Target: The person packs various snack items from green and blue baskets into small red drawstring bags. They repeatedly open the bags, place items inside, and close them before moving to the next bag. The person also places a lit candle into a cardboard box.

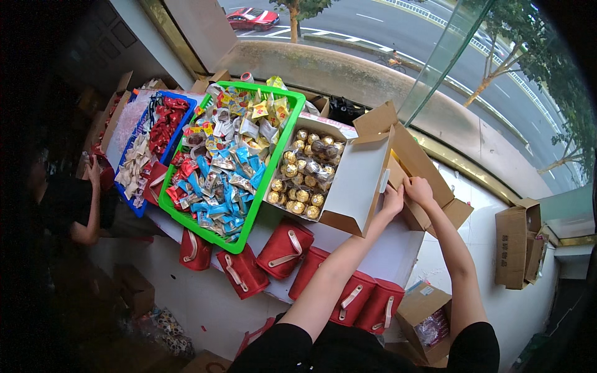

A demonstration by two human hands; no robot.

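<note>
Both my hands are at a tall open cardboard box (413, 151) on the right end of the table. My right hand (418, 190) grips a brown cardboard flap (396, 173) at the box's near side. Close beside it, my left hand (394, 199) pinches the same cardboard; its fingertips are partly hidden. Just left of my hands stands the raised white-lined lid (357, 179) of a shallow carton. Gold-foil-wrapped round chocolates (303, 195) in clear packets fill that carton.
A green basket (246, 228) of wrapped sweets and a blue basket (176, 148) stand leftward. Red cylindrical bags with pale handles (285, 248) line the table's near edge. A co-worker's hand (93, 170) is far left. Cardboard boxes (513, 247) sit on the floor, right.
</note>
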